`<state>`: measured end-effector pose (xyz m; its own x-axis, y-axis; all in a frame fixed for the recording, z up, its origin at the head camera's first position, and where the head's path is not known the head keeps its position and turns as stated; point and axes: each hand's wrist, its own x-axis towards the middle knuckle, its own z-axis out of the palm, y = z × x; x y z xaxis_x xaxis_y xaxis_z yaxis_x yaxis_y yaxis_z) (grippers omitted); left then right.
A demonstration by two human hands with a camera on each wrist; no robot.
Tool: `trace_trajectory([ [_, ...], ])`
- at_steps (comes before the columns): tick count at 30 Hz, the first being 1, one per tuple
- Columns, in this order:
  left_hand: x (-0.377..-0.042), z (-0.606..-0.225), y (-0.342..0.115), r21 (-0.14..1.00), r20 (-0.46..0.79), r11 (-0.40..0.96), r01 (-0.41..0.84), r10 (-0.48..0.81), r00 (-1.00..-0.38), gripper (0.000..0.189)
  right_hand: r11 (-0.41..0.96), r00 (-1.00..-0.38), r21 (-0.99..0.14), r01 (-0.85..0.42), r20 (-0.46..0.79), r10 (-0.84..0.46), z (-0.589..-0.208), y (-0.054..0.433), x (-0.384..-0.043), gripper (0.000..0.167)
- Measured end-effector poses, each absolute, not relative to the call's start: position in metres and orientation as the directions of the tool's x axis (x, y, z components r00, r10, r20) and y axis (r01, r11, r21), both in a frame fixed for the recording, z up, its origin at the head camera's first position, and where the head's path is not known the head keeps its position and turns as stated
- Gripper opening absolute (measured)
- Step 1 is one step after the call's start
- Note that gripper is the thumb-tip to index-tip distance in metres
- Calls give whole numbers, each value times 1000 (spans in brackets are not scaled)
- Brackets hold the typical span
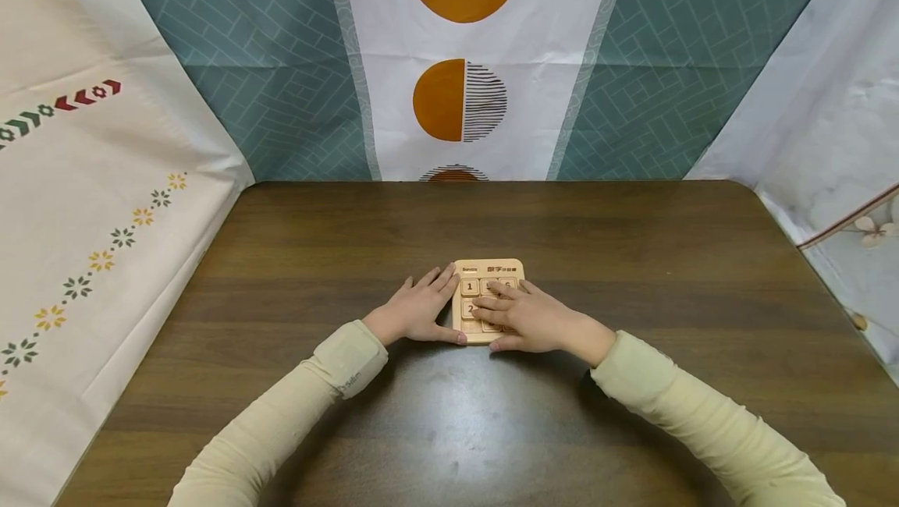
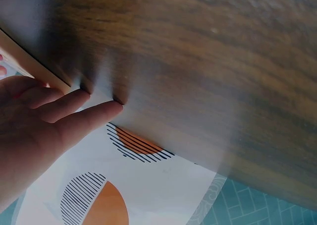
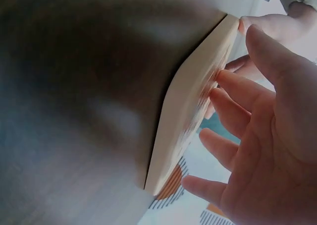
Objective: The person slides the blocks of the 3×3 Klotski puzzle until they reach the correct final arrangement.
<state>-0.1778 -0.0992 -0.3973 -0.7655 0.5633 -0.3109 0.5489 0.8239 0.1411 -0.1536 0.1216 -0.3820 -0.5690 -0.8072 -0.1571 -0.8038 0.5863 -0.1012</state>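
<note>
We see the wooden number board [image 1: 485, 263] on the table [image 1: 337, 226], between both hands. We judge that uneven finger pressure could skid it or jam a number tile [image 1: 470, 286]. The left hand [image 1: 420, 312], fingers extended, touches its left edge; the right hand [image 1: 537, 321], fingers spread, touches its face.

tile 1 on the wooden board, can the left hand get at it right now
Probably yes: the left hand is at the left side of the board, beside tile 1, which lies uncovered; the right hand covers other tiles.
</note>
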Motion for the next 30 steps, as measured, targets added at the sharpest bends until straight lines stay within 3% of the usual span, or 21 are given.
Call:
trace_trajectory([
  [15, -178, -398, -100, 141, -316, 820, 554, 568, -760, 104, 594, -572, -129, -794, -168, -803, -382, 123, -160, 60],
  [30, -177, -398, -99, 132, -299, 821, 555, 567, -767, 105, 582, -566, -161, -797, -139, -813, -380, 143, -138, 58],
])
